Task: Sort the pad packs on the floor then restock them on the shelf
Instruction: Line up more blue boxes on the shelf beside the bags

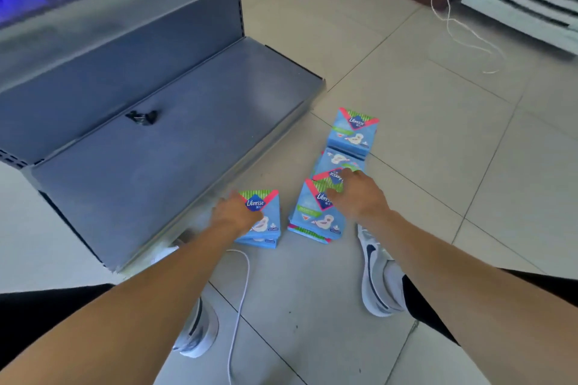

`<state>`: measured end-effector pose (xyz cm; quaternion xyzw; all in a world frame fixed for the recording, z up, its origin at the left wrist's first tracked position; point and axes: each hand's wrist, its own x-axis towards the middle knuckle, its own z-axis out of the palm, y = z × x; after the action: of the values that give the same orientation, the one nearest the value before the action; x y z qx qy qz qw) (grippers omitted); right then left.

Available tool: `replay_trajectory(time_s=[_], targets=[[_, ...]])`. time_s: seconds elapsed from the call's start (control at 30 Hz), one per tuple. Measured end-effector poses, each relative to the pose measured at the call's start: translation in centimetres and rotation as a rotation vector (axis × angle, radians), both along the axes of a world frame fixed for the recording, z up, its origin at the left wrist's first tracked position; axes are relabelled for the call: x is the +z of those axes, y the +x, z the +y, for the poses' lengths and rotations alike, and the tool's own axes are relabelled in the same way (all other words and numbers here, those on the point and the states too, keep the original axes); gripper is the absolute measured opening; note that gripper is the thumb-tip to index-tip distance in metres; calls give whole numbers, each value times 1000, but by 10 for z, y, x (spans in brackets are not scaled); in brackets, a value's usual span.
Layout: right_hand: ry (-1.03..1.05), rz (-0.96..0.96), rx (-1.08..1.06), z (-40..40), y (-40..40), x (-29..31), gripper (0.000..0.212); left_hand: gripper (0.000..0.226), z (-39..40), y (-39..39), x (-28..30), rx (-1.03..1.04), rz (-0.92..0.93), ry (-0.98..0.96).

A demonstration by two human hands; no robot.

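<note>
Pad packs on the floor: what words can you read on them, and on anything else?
"Libresse" on the pack under the left hand.
"Libresse" on the far pack.
"Libresse", partly covered by the right hand, on the near right pack.
"Libresse", upside down, on the middle pack.
Smaller print on all packs: too blurred to read.
Shelf: no text.

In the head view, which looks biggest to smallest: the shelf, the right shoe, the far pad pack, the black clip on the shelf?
1. Shelf
2. Right shoe
3. Far pad pack
4. Black clip
The shoe is nearer the camera, so its lead over the pack is unsure.
</note>
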<state>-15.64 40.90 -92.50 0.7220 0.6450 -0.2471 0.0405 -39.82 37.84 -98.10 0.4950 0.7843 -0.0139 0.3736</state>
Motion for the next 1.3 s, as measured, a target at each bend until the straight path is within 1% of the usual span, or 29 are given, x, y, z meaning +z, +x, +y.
replay_trajectory(time_s=[0.07, 0.13, 0.2, 0.27, 0.37, 0.5, 0.6, 0.7, 0.73, 0.83, 0.87, 0.9, 0.97, 1.0, 1.03, 1.17, 1.3], targets=[[-42, -8, -80, -1, 7, -16, 46, 64, 2, 1, -14, 145, -24, 16], [-62, 26, -197, -1, 12, -30, 44, 76, 6, 2, -24, 270, -60, 10], [-65, 100, -324, -3, 15, -43, 45, 77, 8, 3, -34, 339, -99, -18], [-92, 162, -406, -5, 16, -52, 51, 71, 8, 4, -39, 341, -100, -51], [-148, 253, -507, -4, 15, -57, 60, 58, 7, 3, -40, 333, -93, -35], [-182, 348, -599, 2, 12, -60, 68, 54, 8, -3, -37, 331, -100, -42], [-184, 382, -625, 5, 8, -64, 73, 44, 10, -8, -34, 380, -180, -12], [-217, 432, -715, 6, 3, -65, 85, 24, 14, -9, -28, 382, -284, 83], [-234, 453, -751, 6, 3, -66, 90, 21, 14, -9, -25, 395, -345, 118], [-271, 509, -777, 3, 7, -78, 104, 23, 13, -13, -20, 483, -519, 185], [-280, 530, -787, 1, 10, -85, 100, 23, 13, -16, -21, 522, -565, 199], [-284, 555, -802, -1, 11, -89, 90, 23, 12, -19, -20, 555, -597, 210], [-271, 580, -812, -4, 13, -93, 60, 23, 12, -24, -20, 595, -642, 206], [-263, 586, -812, -4, 14, -94, 50, 23, 13, -26, -20, 602, -658, 207], [-264, 589, -816, -4, 16, -95, 48, 23, 13, -27, -18, 604, -671, 209], [-279, 603, -799, 1, 23, -91, 58, 21, 15, -28, -8, 619, -721, 221], [-326, 714, -801, -4, 22, -55, 52, 20, 19, -31, 9, 611, -740, 229]])
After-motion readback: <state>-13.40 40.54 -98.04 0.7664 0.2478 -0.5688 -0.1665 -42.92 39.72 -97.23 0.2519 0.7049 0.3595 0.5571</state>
